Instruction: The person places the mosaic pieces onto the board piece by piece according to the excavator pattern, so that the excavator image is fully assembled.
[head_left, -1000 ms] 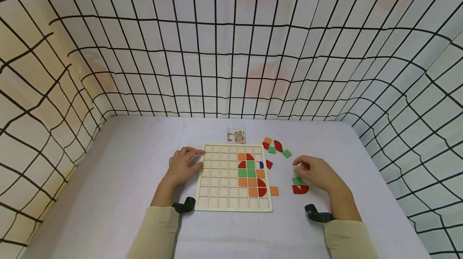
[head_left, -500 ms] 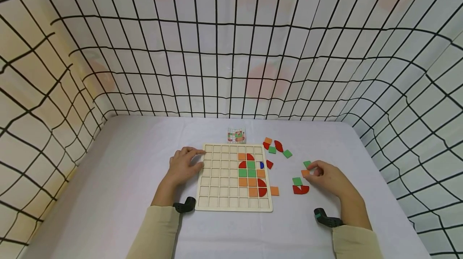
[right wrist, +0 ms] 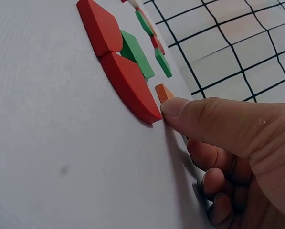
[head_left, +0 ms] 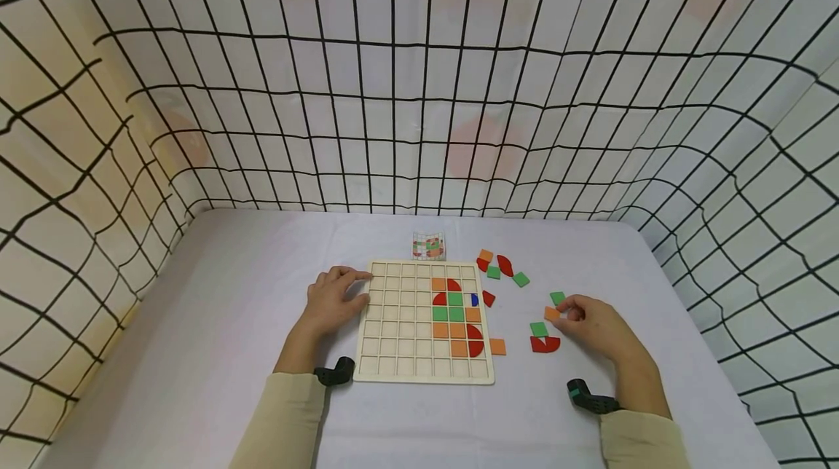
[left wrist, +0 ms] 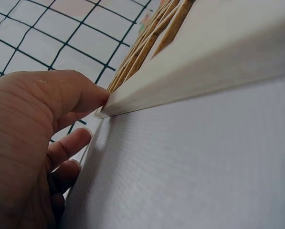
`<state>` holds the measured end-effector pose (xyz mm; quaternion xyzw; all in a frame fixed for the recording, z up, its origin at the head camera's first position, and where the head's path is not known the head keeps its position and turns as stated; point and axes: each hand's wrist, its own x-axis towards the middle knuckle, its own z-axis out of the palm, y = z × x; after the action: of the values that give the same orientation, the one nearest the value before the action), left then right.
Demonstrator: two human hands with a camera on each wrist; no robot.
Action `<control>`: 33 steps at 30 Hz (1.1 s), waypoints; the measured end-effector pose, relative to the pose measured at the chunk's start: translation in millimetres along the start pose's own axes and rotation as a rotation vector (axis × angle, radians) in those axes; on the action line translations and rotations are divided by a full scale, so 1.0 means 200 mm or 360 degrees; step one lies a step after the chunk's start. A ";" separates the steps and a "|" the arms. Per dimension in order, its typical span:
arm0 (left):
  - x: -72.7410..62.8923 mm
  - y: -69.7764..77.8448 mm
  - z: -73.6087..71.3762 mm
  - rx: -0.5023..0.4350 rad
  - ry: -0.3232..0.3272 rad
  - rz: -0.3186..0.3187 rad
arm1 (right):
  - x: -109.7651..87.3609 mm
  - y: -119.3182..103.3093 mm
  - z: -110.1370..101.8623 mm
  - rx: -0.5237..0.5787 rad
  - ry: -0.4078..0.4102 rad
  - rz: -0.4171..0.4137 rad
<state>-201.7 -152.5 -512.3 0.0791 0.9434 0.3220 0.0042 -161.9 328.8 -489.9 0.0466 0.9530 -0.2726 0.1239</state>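
Note:
A wooden grid board [head_left: 393, 323] lies flat on the white tabletop, with orange, green, red and blue pieces set in its right half. My left hand [head_left: 331, 303] rests against the board's left edge; in the left wrist view its thumb [left wrist: 80, 93] touches the rim. To the right of the board, my right hand [head_left: 598, 323] pinches an orange square tile [head_left: 553, 313]. In the right wrist view the thumb covers much of that orange tile [right wrist: 164, 91]. Close by lie a green tile [head_left: 557, 298], another green tile [head_left: 539, 329] and two red rounded pieces [head_left: 539, 344].
Behind the board stands a small pattern card [head_left: 429, 245]. Loose pieces lie along the board's right side, including a red leaf-shaped pair [head_left: 505, 265], a green tile [head_left: 521, 279] and an orange tile [head_left: 498, 347]. Black grid netting [head_left: 419, 97] encloses the table's back and sides.
My right hand has shifted right and a little toward me, bringing the orange tile and a green tile beside it into view. The left hand and board have stayed put.

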 end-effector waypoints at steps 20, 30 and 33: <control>0.00 0.00 0.00 -0.0032 -0.0011 -0.0005 | -0.02 -0.14 0.03 -0.0010 0.0054 -0.0079; -0.01 0.00 0.00 -0.0035 0.0004 -0.0004 | -0.04 -0.30 0.07 0.0039 -0.0038 -0.0143; -0.01 0.00 0.00 -0.0034 0.0012 0.0008 | -0.05 -0.35 0.08 0.0022 -0.0055 -0.0181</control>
<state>-200.2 -153.7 -511.9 0.0802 0.9398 0.3323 0.0006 -159.0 261.4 -465.2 -0.0114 0.9499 -0.2866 0.1245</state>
